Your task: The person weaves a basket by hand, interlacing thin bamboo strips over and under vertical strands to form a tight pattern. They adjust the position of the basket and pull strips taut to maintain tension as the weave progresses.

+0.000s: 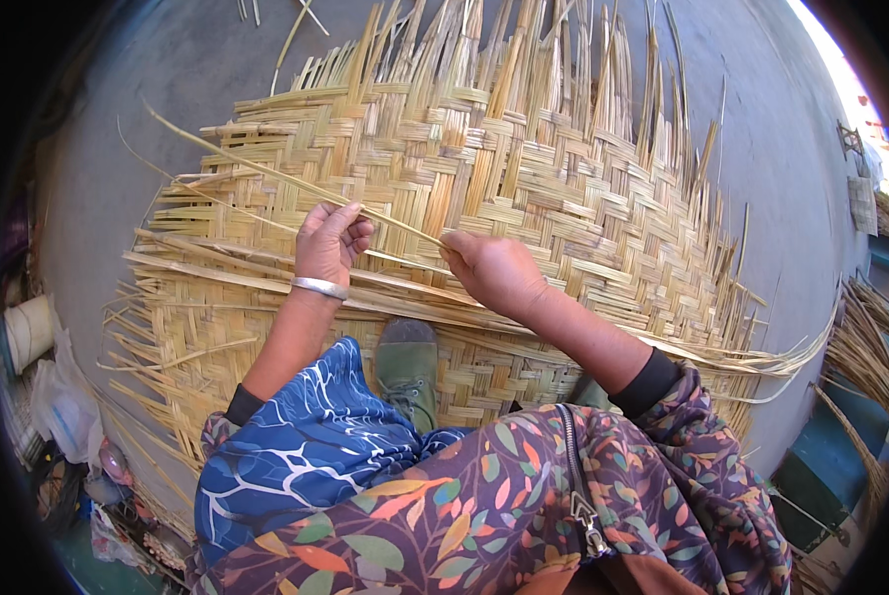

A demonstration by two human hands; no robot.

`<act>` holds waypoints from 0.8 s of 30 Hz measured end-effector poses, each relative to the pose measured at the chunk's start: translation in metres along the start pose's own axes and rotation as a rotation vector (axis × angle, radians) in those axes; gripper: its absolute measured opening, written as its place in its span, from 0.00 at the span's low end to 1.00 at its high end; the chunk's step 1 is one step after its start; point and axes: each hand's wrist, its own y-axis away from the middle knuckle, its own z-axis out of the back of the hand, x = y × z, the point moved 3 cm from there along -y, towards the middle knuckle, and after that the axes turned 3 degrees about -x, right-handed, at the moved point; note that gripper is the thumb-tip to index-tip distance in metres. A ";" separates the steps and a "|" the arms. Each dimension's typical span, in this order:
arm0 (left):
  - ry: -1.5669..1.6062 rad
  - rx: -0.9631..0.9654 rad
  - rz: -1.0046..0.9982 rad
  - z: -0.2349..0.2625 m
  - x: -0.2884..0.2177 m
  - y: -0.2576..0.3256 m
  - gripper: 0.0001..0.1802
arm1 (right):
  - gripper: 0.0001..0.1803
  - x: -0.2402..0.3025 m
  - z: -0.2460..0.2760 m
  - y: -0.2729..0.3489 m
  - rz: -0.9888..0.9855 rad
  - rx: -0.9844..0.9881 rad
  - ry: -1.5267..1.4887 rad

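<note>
A long, thin yellow-green reed strip (pixel 251 166) slants across the view, its free end toward the upper left. My left hand (pixel 332 241), with a silver bangle at the wrist, pinches it between thumb and fingers. Farther right along the same strip, my right hand (pixel 496 272) is closed around it. Both hands are above a large woven reed mat (pixel 444 169) spread on the floor, with loose strip ends fringing its far and side edges. Several loose strips (pixel 236 266) lie across the mat just below my hands.
My green shoe (pixel 407 372) stands on the mat's near part. A bundle of reeds (pixel 869 342) lies at the right, by a dark green box (pixel 826 476). At the left are a white plastic bag (pixel 65 402) and a pale roll (pixel 30 332). Grey floor (pixel 196 69) surrounds the mat.
</note>
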 end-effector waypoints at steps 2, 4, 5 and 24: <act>-0.048 0.044 0.018 -0.002 0.004 0.003 0.05 | 0.11 0.003 -0.001 -0.004 -0.030 0.003 -0.179; -0.079 0.103 0.039 -0.008 0.010 0.007 0.04 | 0.12 0.003 -0.010 -0.011 -0.145 0.083 -0.416; -0.088 0.136 0.050 -0.011 0.013 0.010 0.04 | 0.13 0.002 -0.013 -0.013 -0.202 0.123 -0.534; -0.050 0.529 0.117 -0.028 0.011 0.025 0.12 | 0.14 -0.006 -0.015 0.001 -0.589 0.569 -1.509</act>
